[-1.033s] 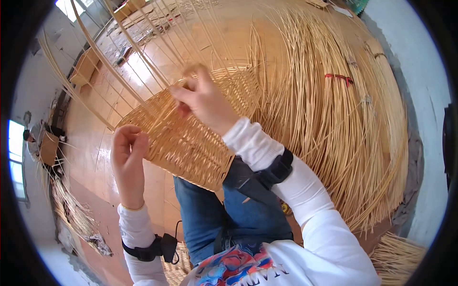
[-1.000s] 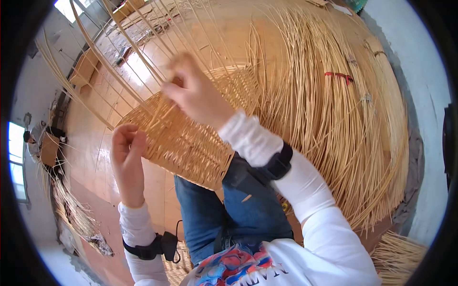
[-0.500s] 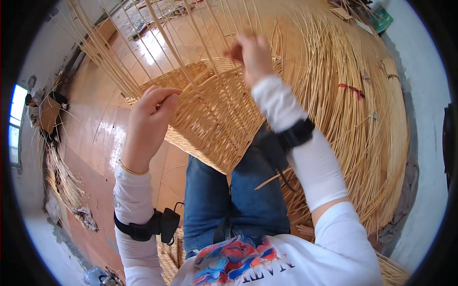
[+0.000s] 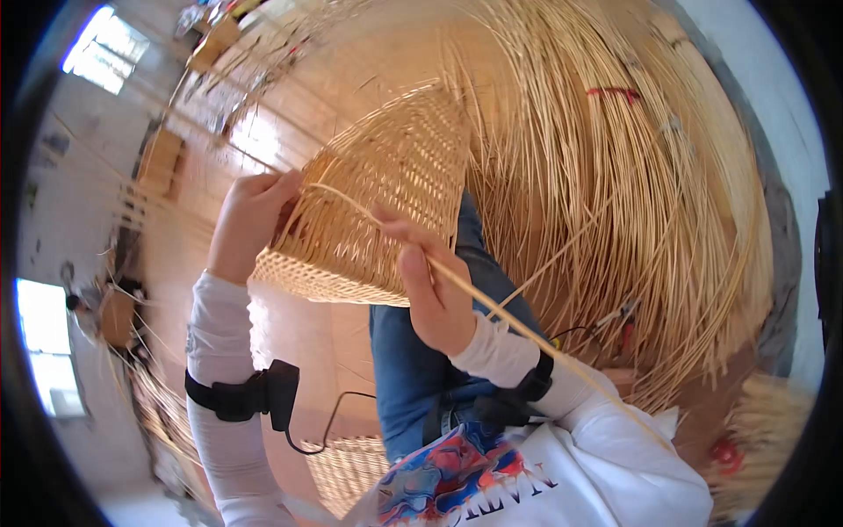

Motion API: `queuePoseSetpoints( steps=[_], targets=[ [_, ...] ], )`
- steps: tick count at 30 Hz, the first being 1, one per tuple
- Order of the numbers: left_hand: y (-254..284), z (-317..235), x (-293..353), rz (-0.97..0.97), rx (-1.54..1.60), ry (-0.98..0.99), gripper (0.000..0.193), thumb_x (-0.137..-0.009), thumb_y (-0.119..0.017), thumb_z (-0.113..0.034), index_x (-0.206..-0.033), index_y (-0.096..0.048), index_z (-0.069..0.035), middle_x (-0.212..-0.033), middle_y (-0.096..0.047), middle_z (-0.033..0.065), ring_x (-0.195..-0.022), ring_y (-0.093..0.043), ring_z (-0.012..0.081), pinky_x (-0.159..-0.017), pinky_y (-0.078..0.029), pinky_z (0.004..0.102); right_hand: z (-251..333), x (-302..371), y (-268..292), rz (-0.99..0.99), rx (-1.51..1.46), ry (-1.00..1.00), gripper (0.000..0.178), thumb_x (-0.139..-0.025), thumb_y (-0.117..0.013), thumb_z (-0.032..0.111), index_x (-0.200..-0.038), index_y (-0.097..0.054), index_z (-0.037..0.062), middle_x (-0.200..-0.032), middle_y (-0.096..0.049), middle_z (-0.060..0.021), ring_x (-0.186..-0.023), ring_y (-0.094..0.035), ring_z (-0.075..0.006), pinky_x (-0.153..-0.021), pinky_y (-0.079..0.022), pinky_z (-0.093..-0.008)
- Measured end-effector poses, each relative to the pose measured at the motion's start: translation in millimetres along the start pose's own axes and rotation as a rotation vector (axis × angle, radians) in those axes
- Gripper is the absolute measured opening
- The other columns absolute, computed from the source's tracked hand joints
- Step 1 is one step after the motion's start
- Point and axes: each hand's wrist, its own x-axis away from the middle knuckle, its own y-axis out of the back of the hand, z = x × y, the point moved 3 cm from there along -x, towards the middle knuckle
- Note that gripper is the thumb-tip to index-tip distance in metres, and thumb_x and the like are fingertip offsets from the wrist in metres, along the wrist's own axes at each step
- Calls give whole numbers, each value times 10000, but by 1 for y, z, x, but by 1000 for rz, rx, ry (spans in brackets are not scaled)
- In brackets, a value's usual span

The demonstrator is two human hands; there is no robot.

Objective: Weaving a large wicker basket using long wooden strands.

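Observation:
A tapered, half-woven wicker basket (image 4: 386, 184) of pale rods is tilted above my knees. Its long upright stakes (image 4: 198, 123) run off to the upper left, partly blurred. My left hand (image 4: 255, 215) is closed at the basket's left rim; what its fingertips pinch is partly hidden. A long wicker rod (image 4: 509, 318) leads from that rim across the basket's face, through my right hand and past my right forearm. Over the basket's lower right side, my right hand (image 4: 436, 294) is closed on this rod, its fingertips a little blurred.
Long loose rods (image 4: 562, 132) cover the floor on the right, some bound with a red tie (image 4: 615, 92). A red-handled tool (image 4: 627, 335) lies by their lower end. Another woven wicker piece (image 4: 347, 470) is beside my leg. A wooden box (image 4: 160, 162) stands far left.
My right hand has come down from the far rim toward me, with the rod now stretched through it. The basket has turned, its stakes swinging left. The whole view has shifted.

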Motion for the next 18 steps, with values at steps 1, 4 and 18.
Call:
queuePoseSetpoints(
  steps=[1,4,18],
  targets=[
    [-1,-1,0,38,64,42,398,-972,-582,-344,-955,-666,44,-803,-667,54,-618,-608,102,-537,-487,244,-5,-5,4,-45,60,58,237,-1026,-478,164,-1176,-588,17,-1132,-652,-130,-932,-605,-139,-830,-481,-271],
    [-8,-11,10,159,119,4,508,-1018,-467,-430,-1103,-638,41,-985,-688,95,-782,-655,135,-679,-526,264,-16,-30,18,-79,-146,-83,263,-1033,-474,198,-1153,-595,-1,-1026,-644,-80,-873,-579,-109,-790,-459,-255],
    [-44,-30,35,43,162,-211,403,-993,-454,-178,-1264,-530,110,-1150,-632,136,-1058,-582,175,-944,-443,287,9,-17,-18,-103,493,439,318,-944,-573,106,-1232,-551,-27,-1272,-581,-186,-1194,-555,-346,-1009,-460,-412]
  ],
)
